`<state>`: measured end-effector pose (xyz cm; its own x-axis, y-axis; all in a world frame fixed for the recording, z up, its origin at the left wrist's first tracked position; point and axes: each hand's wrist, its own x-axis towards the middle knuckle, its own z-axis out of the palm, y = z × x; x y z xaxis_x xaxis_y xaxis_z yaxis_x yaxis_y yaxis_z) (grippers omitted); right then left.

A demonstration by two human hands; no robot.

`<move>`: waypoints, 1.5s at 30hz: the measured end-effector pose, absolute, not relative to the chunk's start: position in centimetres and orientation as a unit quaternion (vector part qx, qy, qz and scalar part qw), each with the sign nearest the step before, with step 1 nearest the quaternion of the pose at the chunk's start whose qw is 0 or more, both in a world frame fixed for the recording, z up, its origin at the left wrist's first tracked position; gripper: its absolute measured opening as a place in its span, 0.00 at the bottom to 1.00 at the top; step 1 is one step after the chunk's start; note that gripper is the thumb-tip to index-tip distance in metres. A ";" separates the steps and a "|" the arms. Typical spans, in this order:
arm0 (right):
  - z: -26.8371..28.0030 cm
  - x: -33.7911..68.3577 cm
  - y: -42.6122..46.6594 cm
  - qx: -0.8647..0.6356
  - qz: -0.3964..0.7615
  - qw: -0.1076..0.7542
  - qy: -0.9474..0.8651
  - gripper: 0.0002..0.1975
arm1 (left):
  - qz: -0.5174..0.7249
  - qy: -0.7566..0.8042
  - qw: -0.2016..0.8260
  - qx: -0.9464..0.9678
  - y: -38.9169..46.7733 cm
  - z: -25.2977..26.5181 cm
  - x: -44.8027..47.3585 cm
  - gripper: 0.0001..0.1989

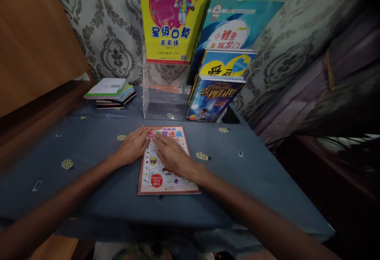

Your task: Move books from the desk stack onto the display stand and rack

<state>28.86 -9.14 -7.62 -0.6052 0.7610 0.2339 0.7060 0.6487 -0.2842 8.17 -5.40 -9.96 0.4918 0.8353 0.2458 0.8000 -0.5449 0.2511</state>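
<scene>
Resting hands: the left hand [134,146] and the right hand [175,158] lie palm-down with fingers stretched out, gripping nothing; the left touches the upper left corner of a booklet, the right lies across its middle.
Booklet [160,175]: beneath the hands, flat and cover up, its lower edge on the body's side of them.
Booklet's handling: looks thin, so probably light and bendy; the smooth cover may slide a little, and corners could crease.
Best hold: likely the bare lower left corner, nearer the body than either hand, or both long sides together against sagging.
Counter [97,188]: under and around the hands, spread with grey-blue cloth bearing pale oval motifs; the cloth may ruck under a drag.
Clear stand [166,111]: straight beyond the hands, a yellow book [172,14] upright above it.
Tiered books [215,99]: beyond the right hand, standing, a dark blue cover foremost.
Book pile [111,92]: beyond and left of the left hand, stacked flat.
Room: patterned wall covering [118,56] past the books, wooden panel [32,38] far left, draped fabric [308,93] off right, blurred and dim.
</scene>
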 end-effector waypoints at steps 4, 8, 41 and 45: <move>-9.3 26.6 -7.5 -0.386 0.112 0.162 -0.901 0.28 | 0.212 0.461 0.039 0.861 -5.2 -10.9 8.0 0.25; -9.8 27.3 -6.5 -0.403 0.106 0.140 -0.898 0.28 | 0.208 0.464 0.021 0.861 -5.4 -11.1 8.1 0.25; -10.7 34.6 -4.0 -0.524 0.064 0.146 -0.836 0.30 | 0.017 0.267 0.139 0.954 -17.6 -6.1 4.7 0.42; -10.8 34.8 -3.8 -0.517 0.064 0.153 -0.839 0.30 | 0.024 0.276 0.149 0.949 -15.8 -6.0 5.4 0.38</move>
